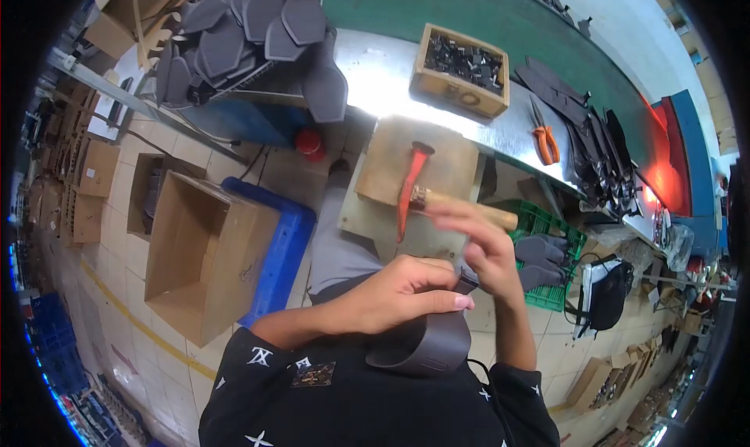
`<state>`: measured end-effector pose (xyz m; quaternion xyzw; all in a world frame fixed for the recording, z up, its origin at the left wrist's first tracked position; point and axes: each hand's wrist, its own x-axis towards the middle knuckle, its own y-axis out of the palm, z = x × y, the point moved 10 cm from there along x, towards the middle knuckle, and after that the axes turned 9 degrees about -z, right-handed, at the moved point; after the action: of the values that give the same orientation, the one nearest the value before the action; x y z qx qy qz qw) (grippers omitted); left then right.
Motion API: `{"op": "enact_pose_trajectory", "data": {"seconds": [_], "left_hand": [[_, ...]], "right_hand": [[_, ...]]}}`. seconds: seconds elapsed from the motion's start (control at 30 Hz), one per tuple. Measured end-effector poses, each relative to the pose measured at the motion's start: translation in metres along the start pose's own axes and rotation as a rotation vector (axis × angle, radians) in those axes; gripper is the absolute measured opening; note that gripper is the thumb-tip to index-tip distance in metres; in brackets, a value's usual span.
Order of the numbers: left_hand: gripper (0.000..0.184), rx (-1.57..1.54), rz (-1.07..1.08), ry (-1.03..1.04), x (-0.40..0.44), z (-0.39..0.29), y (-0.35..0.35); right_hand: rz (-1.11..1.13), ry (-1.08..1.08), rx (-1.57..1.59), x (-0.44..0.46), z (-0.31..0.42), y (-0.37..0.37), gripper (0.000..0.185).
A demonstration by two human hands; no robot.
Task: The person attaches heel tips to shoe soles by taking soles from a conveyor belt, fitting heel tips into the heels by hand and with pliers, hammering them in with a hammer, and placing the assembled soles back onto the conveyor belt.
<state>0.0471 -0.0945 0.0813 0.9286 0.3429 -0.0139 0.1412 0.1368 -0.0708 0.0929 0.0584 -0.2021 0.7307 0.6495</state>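
- Pinching the strap (437,352) firmly between thumb and fingers of the left hand (402,291), near its upper end; to be found at lower centre of the frame, curving down in front of the shirt (336,416).
- Poised beside that end with the right hand (491,253), fingers blurred and loosely parted; cannot tell whether pinching anything or not.
- Best, probably, to grip close to the worked end, leaving little loose length to flex, and to let the slotted part (visible at the bottom of the curve) hang without a twist.
- Better to line up by eye before pressing, with the left thumb flat rather than digging in, so as not to crease the strap.
- Mind the hammer (407,187), lying across the block (383,166) at centre frame, seemingly below the right fingertips; avoid knocking it.
- For small parts (473,62), look to the box (451,101) at upper centre; for pliers (548,144), to the bench (373,84) at upper right.
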Motion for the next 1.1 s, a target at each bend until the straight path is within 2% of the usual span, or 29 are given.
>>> {"op": "enact_pose_trajectory", "data": {"seconds": [0.03,0.07,0.17,0.2,0.27,0.3,0.37,0.43,0.53,0.57,0.63,0.7,0.77,0.83,0.93,1.0,1.1], "left_hand": [[0.035,-0.009,0.003,-0.028,0.000,0.006,0.003],[0.034,-0.141,0.054,-0.196,-0.005,0.016,0.011],[0.034,-0.352,0.132,-0.215,-0.006,0.019,0.027],[0.034,-0.345,0.213,-0.249,-0.007,0.016,0.032],[0.033,-0.347,0.201,-0.264,-0.001,0.020,0.029],[0.033,-0.345,0.197,-0.267,0.001,0.023,0.030],[0.028,-0.287,0.115,-0.229,0.010,0.024,0.022],[0.027,-0.267,0.042,-0.221,0.016,0.025,0.014],[0.027,-0.216,0.003,-0.190,0.022,0.020,0.009],[0.027,-0.205,-0.019,-0.175,0.022,0.020,0.006],[0.028,-0.142,-0.041,-0.157,0.021,0.018,0.001],[0.030,-0.104,-0.048,-0.128,0.022,0.016,-0.002],[0.033,-0.083,-0.023,-0.088,0.024,0.014,0.000],[0.033,-0.044,-0.011,-0.109,0.024,0.016,0.002],[0.032,-0.029,0.016,-0.113,0.026,0.019,0.006],[0.029,-0.056,0.029,-0.118,0.026,0.023,0.008],[0.030,-0.014,0.061,-0.153,0.027,0.025,0.012]], "right_hand": [[-0.062,0.192,0.491,-0.014,-0.007,0.006,0.051],[-0.025,0.210,0.642,-0.030,-0.008,0.014,0.064],[-0.163,0.248,0.699,-0.040,-0.005,0.019,0.061],[-0.250,0.232,0.566,-0.041,-0.011,0.005,0.055],[-0.427,0.172,0.285,-0.031,-0.025,-0.041,0.042],[-0.541,0.257,-0.095,-0.020,-0.037,-0.089,0.029],[-0.755,0.075,-0.750,0.009,-0.051,-0.178,0.034],[-0.603,-0.031,-1.692,0.031,-0.111,-0.220,0.038],[-0.485,0.095,-1.604,0.047,-0.183,-0.256,0.041],[-0.431,-0.019,-1.492,0.050,-0.191,-0.263,0.040],[-0.497,0.343,-1.057,0.037,-0.204,-0.298,0.037],[-0.905,0.326,0.087,0.014,-0.165,-0.278,0.033],[-0.635,0.180,0.373,0.014,-0.087,-0.203,0.034],[-0.287,0.343,0.195,-0.012,-0.064,-0.156,0.040],[-0.084,0.409,0.173,-0.038,-0.003,-0.097,0.033],[0.082,0.456,0.060,-0.055,0.005,-0.076,0.020],[0.365,0.285,-0.532,-0.056,0.038,-0.070,0.024]]}}
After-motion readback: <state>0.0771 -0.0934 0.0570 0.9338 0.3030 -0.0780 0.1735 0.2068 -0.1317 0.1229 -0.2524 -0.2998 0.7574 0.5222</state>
